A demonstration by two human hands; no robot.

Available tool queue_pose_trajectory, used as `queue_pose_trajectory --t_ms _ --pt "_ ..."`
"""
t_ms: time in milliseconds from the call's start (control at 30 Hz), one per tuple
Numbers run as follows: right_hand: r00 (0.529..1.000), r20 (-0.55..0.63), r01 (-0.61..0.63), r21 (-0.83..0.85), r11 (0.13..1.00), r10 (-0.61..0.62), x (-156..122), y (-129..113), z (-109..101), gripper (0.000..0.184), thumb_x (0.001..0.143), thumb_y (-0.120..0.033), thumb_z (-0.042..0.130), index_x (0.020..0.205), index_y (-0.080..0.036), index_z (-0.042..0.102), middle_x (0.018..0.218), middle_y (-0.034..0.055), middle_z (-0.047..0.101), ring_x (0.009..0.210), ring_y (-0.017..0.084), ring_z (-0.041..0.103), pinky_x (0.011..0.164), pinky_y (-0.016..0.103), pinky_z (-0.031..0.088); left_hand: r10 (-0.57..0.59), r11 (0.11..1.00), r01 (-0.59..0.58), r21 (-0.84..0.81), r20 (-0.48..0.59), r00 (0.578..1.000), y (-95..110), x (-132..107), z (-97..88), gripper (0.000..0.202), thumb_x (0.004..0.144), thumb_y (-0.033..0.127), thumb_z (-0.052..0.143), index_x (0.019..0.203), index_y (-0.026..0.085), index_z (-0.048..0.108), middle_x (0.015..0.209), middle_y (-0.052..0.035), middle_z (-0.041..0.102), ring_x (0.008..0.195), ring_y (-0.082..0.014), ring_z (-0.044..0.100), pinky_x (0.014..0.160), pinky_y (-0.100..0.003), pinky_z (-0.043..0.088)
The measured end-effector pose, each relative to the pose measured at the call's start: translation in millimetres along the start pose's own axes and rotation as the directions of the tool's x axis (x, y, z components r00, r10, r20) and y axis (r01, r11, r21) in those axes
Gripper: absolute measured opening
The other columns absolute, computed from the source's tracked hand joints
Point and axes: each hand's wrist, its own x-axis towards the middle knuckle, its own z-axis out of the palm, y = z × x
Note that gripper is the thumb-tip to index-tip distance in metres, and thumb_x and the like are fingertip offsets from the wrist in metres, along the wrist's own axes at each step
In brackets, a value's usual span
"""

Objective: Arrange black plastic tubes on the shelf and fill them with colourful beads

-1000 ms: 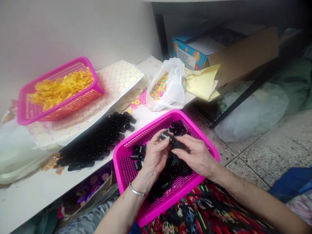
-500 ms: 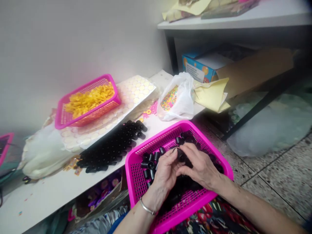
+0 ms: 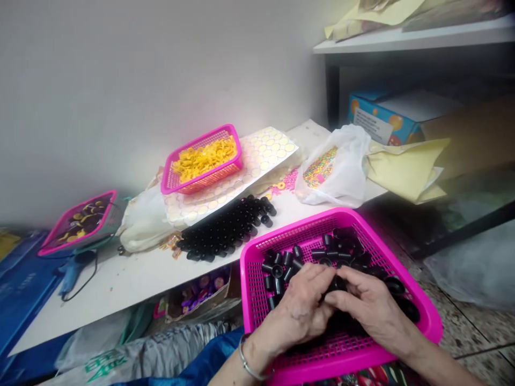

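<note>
Over a pink basket (image 3: 254, 316) of loose black plastic pieces, my two hands meet at the fingertips. A black plastic piece (image 3: 338, 285) shows between them. My left hand (image 3: 308, 303), with a silver bangle at its wrist, is closed with fingers curled around the piece's left side. The fingers of my right hand (image 3: 364, 303) pinch it from the right. Much of the piece is hidden by the fingers. Short black tubes (image 3: 287, 260) lie around the hands, with wider round black pieces at the basket's right side. Rows of black tubes (image 3: 221, 228) stand packed together on the white table.
On the white table (image 3: 132, 287) are a pink basket of yellow plastic pieces (image 3: 205, 161), sheets of round stickers (image 3: 273, 147), a white bag of coloured beads (image 3: 341, 171) and a blue glue gun (image 3: 72, 271). A shelf (image 3: 410, 38) stands at the right.
The view has swung left, bringing the glue gun and another basket into sight. My hands stay together over the basket; my left hand has turned so its back shows more.
</note>
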Motion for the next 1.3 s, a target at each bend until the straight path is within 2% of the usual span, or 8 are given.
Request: queue_pose_trajectory --t_ms 200,367,500,600,733,833,1067,1300 --pt "0.983 0.182 -0.098 0.555 0.826 -0.005 5.3 -3.5 5.3 0.039 0.077 -0.039 0.065 0.113 -0.025 0.057 0.102 0.0029 0.058 0.093 0.019 0.054 0.081 0.030 0.045 0.031 0.993 -0.066 -0.099 -0.322 0.946 -6.8 -0.1 5.3 0.032 0.075 0.040 0.066 0.101 0.022 0.067 0.105 -0.0096 0.062 0.101 -0.0246 0.051 0.092 -0.043 0.040" --pt "0.978 0.206 -0.134 0.619 0.774 0.005 6.6 -9.6 12.1 0.039 0.072 -0.033 0.071 0.109 -0.023 0.061 0.103 0.0052 0.061 0.102 0.023 0.055 0.085 0.032 0.045 0.059 0.993 -0.091 -0.075 -0.358 0.932 -13.7 -4.5 15.5 0.033 0.076 0.045 0.063 0.100 0.024 0.069 0.117 -0.0114 0.056 0.120 -0.0324 0.040 0.100 -0.053 0.031" --pt "0.935 0.341 -0.071 0.440 0.895 -0.093 29.6 -19.1 -6.0 0.048 0.073 -0.045 0.067 0.115 -0.024 0.057 0.108 0.0073 0.061 0.102 0.025 0.058 0.086 0.037 0.046 -0.037 0.997 0.009 -0.074 -0.386 0.922 -16.0 -4.4 1.2 0.025 0.071 0.032 0.070 0.094 0.024 0.071 0.105 -0.0108 0.060 0.109 -0.0293 0.047 0.093 -0.047 0.039" --pt "0.945 0.293 0.133 0.055 0.990 -0.143 78.2 -28.4 -26.1 0.029 0.082 -0.038 0.057 0.107 -0.023 0.059 0.103 0.0061 0.062 0.097 0.021 0.058 0.084 0.036 0.047 -0.195 0.973 0.103 -0.204 -0.500 0.844 -22.5 -7.9 -20.8 0.025 0.068 0.024 0.073 0.093 0.023 0.071 0.093 -0.0080 0.063 0.094 -0.0239 0.054 0.085 -0.038 0.044" --pt "0.907 0.203 0.420 -0.422 0.804 -0.368 173.6 -30.2 -27.5 0.017 0.079 -0.020 0.053 0.092 -0.016 0.063 0.091 0.0066 0.063 0.084 0.018 0.057 0.077 0.032 0.045 -0.441 0.880 0.189 -0.435 -0.606 0.662 -41.4 -23.7 -41.5 0.033 0.064 0.024 0.076 0.097 0.021 0.070 0.101 -0.0074 0.065 0.099 -0.0242 0.056 0.091 -0.036 0.042" --pt "0.895 0.238 0.446 -0.533 0.719 -0.378 240.9 -30.4 -4.8 0.019 0.075 -0.011 0.050 0.086 -0.013 0.066 0.087 0.0077 0.063 0.080 0.018 0.057 0.076 0.032 0.044 -0.553 0.804 0.211 -0.556 -0.569 0.608 -57.9 -39.9 -46.0 0.038 0.066 0.027 0.075 0.103 0.021 0.068 0.109 -0.0078 0.063 0.106 -0.0239 0.055 0.094 -0.033 0.041" --pt "0.886 0.363 0.457 -0.587 0.668 -0.288 334.4 -41.8 52.7 0.025 0.071 -0.008 0.052 0.084 -0.013 0.072 0.088 0.0089 0.068 0.085 0.020 0.057 0.075 0.028 0.040 -0.652 0.645 0.155 -0.749 -0.432 0.624 -82.1 -62.5 -43.3 0.031 0.067 0.032 0.072 0.094 0.018 0.064 0.093 -0.0052 0.063 0.084 -0.0173 0.056 0.073 -0.023 0.043" --pt "0.874 0.457 0.449 -0.635 0.628 -0.162 368.1 -31.8 70.8 0.025 0.069 -0.013 0.056 0.086 -0.019 0.075 0.080 0.0036 0.069 0.080 0.019 0.057 0.069 0.024 0.038 -0.637 0.635 0.229 -0.737 -0.332 0.696 -105.6 -80.7 -31.0 0.036 0.062 0.030 0.072 0.096 0.020 0.065 0.090 -0.0034 0.062 0.080 -0.0168 0.054 0.072 -0.024 0.041"
